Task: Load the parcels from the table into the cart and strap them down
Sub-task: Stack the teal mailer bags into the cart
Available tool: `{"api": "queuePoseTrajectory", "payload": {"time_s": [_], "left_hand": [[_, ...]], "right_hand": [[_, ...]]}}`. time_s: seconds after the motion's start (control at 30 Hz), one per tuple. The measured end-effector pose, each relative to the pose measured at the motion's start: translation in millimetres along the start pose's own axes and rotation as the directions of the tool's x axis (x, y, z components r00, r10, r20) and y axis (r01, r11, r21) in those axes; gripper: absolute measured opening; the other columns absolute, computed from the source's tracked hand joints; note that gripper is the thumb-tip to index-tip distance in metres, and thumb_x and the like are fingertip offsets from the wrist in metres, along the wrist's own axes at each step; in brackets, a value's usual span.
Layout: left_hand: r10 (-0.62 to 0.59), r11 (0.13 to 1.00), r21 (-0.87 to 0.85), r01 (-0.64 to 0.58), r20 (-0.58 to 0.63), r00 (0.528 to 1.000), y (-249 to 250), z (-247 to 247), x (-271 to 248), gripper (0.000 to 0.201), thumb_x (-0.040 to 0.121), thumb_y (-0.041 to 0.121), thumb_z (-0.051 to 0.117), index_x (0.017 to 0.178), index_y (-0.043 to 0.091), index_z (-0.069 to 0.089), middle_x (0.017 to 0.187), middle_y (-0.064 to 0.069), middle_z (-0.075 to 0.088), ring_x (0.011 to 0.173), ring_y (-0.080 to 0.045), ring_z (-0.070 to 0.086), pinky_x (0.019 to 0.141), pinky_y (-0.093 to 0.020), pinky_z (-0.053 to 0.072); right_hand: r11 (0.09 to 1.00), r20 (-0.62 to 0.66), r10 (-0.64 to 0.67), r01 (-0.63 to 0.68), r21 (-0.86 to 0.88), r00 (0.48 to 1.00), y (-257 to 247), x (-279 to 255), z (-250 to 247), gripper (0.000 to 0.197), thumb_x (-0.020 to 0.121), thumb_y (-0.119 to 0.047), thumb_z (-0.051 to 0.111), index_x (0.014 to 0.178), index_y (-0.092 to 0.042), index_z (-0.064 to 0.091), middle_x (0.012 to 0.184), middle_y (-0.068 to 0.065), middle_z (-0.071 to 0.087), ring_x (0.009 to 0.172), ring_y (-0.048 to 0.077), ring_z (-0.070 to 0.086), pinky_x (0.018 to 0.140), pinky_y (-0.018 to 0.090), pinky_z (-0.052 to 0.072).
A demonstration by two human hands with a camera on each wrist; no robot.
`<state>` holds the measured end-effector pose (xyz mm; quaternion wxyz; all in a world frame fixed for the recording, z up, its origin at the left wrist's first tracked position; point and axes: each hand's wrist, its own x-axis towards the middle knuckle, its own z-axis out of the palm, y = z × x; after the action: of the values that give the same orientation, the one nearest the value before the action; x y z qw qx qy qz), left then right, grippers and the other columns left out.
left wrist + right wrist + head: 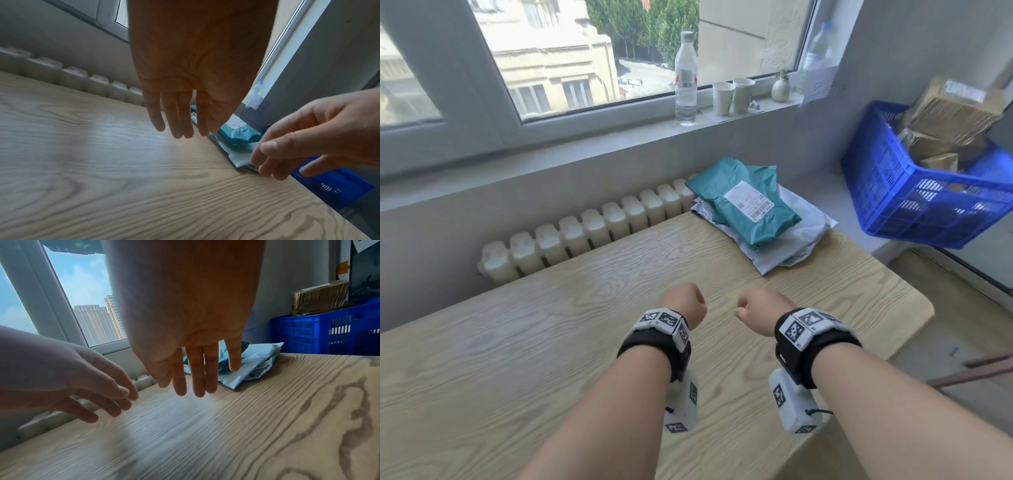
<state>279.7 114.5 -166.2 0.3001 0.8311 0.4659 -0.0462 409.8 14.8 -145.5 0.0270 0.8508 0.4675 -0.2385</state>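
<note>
Both hands hang above the near half of the wooden table (551,342), touching nothing. The left hand (683,305) has its fingers (176,120) straight and close together, pointing down at the table top; the right hand (760,310), just beside it, has its fingers (195,369) straight and slightly spread, also empty. Each wrist wears a black band with a white marker block. Further along the table, at its far right corner, lies the pile of parcels: a teal bag (746,198) with a white barcode label on top of a pale grey bag (791,240). Past that corner of the table stands the blue crate (914,192), well apart from the hands, with several brown taped boxes (948,113) in it. Behind the table runs a cream radiator (585,233), and above that is the windowsill, with a water bottle (686,78), two paper cups (732,96) and a small vase (780,87) on it.
</note>
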Motion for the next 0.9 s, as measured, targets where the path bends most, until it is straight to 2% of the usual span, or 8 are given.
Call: {"api": "queuePoseTrajectory", "payload": {"time_s": [0.3, 0.47, 0.67, 0.77, 0.9], "left_hand": [[-0.045, 0.999, -0.011, 0.045, -0.001, 0.999, 25.6, -1.3, 37.7, 0.022, 0.090, 0.018, 0.051, 0.106, 0.018, 0.067, 0.111, -0.003, 0.068, 0.103, -0.022, 0.062, 0.088, -0.032, 0.050], [-0.108, 0.994, -0.021, 0.108, -0.027, 0.994, 42.5, -6.7, 60.3, 0.023, 0.092, 0.019, 0.052, 0.110, 0.017, 0.067, 0.116, -0.005, 0.066, 0.109, -0.024, 0.060, 0.091, -0.031, 0.049], [-0.201, 0.978, -0.079, 0.195, -0.072, 0.977, 89.7, -12.2, 102.3, 0.022, 0.092, 0.020, 0.053, 0.108, 0.018, 0.068, 0.113, -0.003, 0.068, 0.106, -0.023, 0.062, 0.089, -0.031, 0.049], [-0.247, 0.959, -0.168, 0.230, -0.090, 0.965, 118.6, -2.7, 132.7, 0.026, 0.092, 0.024, 0.055, 0.116, 0.016, 0.062, 0.119, -0.005, 0.065, 0.112, -0.023, 0.059, 0.092, -0.030, 0.045], [-0.352, 0.899, -0.310, 0.309, -0.092, 0.931, 145.7, 12.3, 167.7, 0.040, 0.089, 0.026, 0.060, 0.126, 0.012, 0.052, 0.123, -0.009, 0.061, 0.114, -0.027, 0.057, 0.092, -0.032, 0.044]], "right_hand": [[1.000, -0.023, 0.009, -0.008, 0.030, 1.000, 29.4, 40.1, -23.4, 0.025, 0.091, -0.035, 0.051, 0.107, -0.026, 0.067, 0.115, 0.001, 0.066, 0.109, 0.023, 0.060, 0.090, 0.034, 0.049], [0.998, -0.012, -0.069, 0.069, 0.012, 0.998, 51.2, 69.5, -40.9, 0.025, 0.092, -0.033, 0.051, 0.107, -0.022, 0.069, 0.115, 0.001, 0.067, 0.110, 0.023, 0.060, 0.092, 0.033, 0.049], [0.988, -0.030, -0.139, 0.141, 0.071, 0.990, 90.0, 121.1, -80.2, 0.022, 0.091, -0.031, 0.053, 0.100, -0.020, 0.071, 0.111, 0.004, 0.068, 0.105, 0.023, 0.061, 0.091, 0.033, 0.049], [0.984, -0.055, -0.136, 0.141, 0.108, 0.989, 118.7, 149.0, -97.9, 0.023, 0.092, -0.032, 0.053, 0.108, -0.020, 0.066, 0.115, 0.006, 0.066, 0.108, 0.026, 0.060, 0.092, 0.032, 0.047], [0.977, -0.122, -0.112, 0.132, 0.169, 0.986, 153.1, 182.0, -115.7, 0.042, 0.093, -0.027, 0.051, 0.132, -0.016, 0.046, 0.123, 0.009, 0.060, 0.117, 0.028, 0.054, 0.093, 0.036, 0.044]]}}
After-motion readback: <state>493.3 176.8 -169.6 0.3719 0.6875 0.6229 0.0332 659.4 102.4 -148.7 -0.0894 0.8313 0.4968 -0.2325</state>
